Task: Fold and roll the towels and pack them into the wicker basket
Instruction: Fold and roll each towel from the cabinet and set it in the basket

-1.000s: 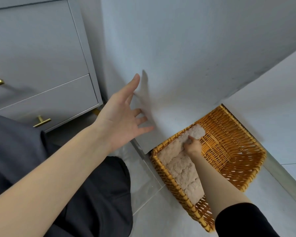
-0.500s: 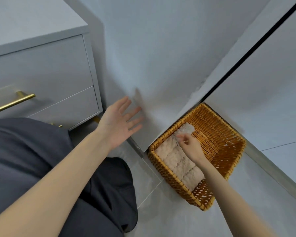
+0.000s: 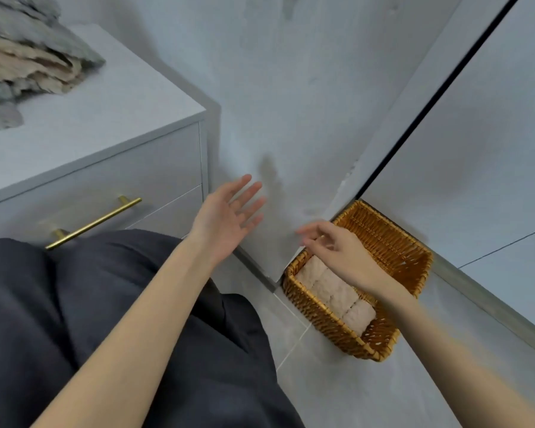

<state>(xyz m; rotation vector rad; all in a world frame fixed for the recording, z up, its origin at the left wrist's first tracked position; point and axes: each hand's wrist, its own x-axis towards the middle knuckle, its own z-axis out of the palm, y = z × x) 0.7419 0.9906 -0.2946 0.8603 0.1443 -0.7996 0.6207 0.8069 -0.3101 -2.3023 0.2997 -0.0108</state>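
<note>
Rolled towel [image 3: 334, 291] partly hidden behind right hand [image 3: 337, 251].

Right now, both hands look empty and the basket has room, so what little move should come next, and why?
Probably reach the left hand up to the towel pile on the cabinet and pick one up. Both it and the right hand are open and hold nothing, the beige roll fills only one side of the wicker basket, and the pile looks unfolded.
</note>
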